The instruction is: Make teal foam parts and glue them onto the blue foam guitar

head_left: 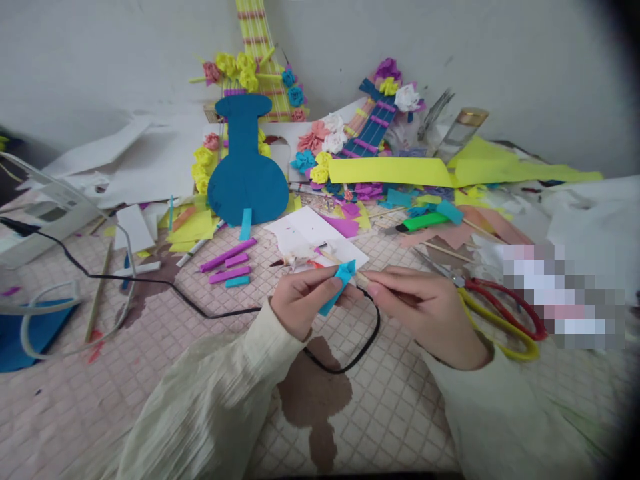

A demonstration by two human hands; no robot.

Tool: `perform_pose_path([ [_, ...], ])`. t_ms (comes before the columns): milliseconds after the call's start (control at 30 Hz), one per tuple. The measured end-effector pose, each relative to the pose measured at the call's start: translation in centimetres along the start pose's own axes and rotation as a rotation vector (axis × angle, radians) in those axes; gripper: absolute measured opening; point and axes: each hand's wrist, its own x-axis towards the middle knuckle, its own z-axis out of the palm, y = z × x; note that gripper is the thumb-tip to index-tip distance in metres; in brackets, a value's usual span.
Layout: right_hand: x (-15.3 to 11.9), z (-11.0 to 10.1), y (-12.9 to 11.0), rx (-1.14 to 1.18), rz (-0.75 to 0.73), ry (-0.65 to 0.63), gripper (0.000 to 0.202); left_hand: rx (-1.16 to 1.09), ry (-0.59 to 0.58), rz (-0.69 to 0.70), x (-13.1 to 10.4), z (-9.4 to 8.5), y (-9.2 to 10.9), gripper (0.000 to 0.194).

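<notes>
My left hand [303,300] is closed on a small light-blue paper strip [333,293], thumb on top, its upper end folded to a point. Close beside it, my right hand [430,307] pinches a thin pale wooden stick [363,276], whose tip is at the folded end of the paper; whether they touch I cannot tell. Most of the stick is hidden by my fingers. Beyond my left hand lie purple paper strips [230,275] and a short blue strip [237,282]. Behind both hands rests a white paper sheet [310,230].
Red-and-yellow scissors [500,313] lie right of my right hand, with a green cutter [425,221] beyond. A black cable [195,303] loops under my hands. At the back stand a blue guitar-shaped cutout [247,180] and a flowered paper guitar [370,130].
</notes>
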Motion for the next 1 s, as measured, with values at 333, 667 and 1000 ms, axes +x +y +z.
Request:
perform_pose_path([
  [333, -0.13, 0.21, 0.28, -0.101, -0.084, 0.084, 0.020, 0.070, -0.015, 0.045, 0.25, -0.20, -0.32, 0.019],
  [667, -0.35, 0.46, 0.25, -0.210, -0.248, 0.145, 0.024, 0.110, -0.021, 0.059, 0.30, -0.35, -0.36, 0.019],
  [1000, -0.43, 0.59, 0.35, -0.186, -0.236, 0.155, 0.024, 0.046, 0.018, 0.059, 0.32, 0.27, -0.26, 0.013],
])
